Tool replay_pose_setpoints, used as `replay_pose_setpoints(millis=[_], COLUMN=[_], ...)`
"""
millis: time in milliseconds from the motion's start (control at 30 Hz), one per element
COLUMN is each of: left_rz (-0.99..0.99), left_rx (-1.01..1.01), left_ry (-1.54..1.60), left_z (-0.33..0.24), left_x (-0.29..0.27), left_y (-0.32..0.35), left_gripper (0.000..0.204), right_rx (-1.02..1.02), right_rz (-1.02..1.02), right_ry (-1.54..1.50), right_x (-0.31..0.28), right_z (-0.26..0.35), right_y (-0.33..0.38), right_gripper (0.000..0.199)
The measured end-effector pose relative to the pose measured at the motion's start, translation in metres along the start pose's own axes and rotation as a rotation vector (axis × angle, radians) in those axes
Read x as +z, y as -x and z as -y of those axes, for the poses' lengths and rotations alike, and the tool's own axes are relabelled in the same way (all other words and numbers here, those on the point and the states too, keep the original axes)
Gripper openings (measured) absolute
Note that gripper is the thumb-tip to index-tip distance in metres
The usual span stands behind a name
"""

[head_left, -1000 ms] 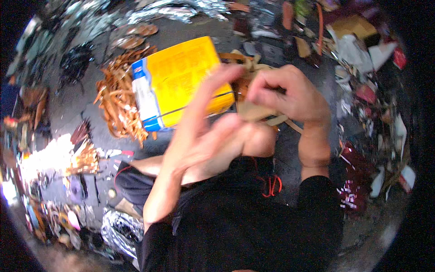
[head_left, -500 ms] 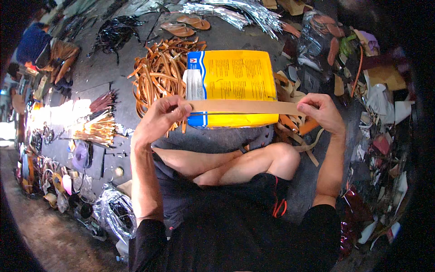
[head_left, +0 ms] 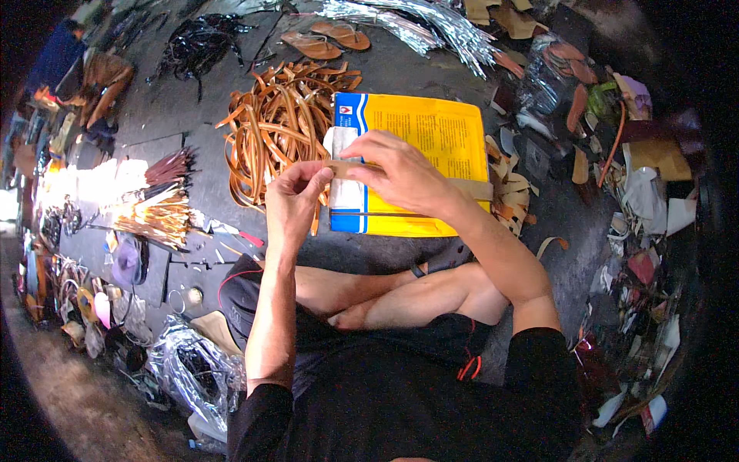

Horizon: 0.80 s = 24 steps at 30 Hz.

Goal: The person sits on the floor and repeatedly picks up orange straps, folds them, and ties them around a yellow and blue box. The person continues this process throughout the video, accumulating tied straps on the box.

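Note:
A flat tan strip (head_left: 471,189) lies across the front part of a yellow and blue box (head_left: 431,138), partly hidden by my right forearm. My left hand (head_left: 296,196) pinches the strip's left end between thumb and fingers, just off the box's blue edge. Close beside it, my right hand (head_left: 404,173) reaches across from the right with bent fingers on the same end of the strip. A pale, worn patch (head_left: 339,142) shows on the box's left side, behind the fingers.
Shiny brown strips (head_left: 269,131) are heaped left of the box, with tan scraps (head_left: 512,189) on its right. Sandals (head_left: 327,40) and silvery strips (head_left: 416,31) lie beyond. A person (head_left: 58,61) sits far left. A red-handled tool (head_left: 250,239) lies near my left knee.
My right hand has moved left along the strip, from its right end to beside my left hand. The left hand keeps its pinch. My view has shifted slightly.

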<state>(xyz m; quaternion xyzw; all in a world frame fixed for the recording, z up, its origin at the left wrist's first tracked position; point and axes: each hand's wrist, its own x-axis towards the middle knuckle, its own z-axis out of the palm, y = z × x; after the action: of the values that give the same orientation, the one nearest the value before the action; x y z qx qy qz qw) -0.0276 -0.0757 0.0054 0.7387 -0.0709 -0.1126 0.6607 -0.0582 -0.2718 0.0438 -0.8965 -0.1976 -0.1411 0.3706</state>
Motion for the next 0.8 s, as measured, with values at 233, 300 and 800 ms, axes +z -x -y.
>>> replay_pose_setpoints(millis=[233, 300, 800], left_rz=[-0.017, -0.004, 0.01], left_rx=[-0.078, -0.107, -0.269], left_ry=[0.141, 0.216, 0.514], left_z=[0.008, 0.012, 0.014], left_x=[0.005, 0.006, 0.011], left_y=[-0.004, -0.004, -0.005], left_gripper=[0.014, 0.014, 0.017], right_rx=[0.06, 0.023, -0.049], right_rz=[-0.003, 0.002, -0.068], right_ry=[-0.116, -0.087, 0.11], right_x=[0.021, 0.022, 0.028], right_z=[-0.016, -0.017, -0.005], right_y=[-0.002, 0.001, -0.001], right_gripper=[0.012, 0.013, 0.02])
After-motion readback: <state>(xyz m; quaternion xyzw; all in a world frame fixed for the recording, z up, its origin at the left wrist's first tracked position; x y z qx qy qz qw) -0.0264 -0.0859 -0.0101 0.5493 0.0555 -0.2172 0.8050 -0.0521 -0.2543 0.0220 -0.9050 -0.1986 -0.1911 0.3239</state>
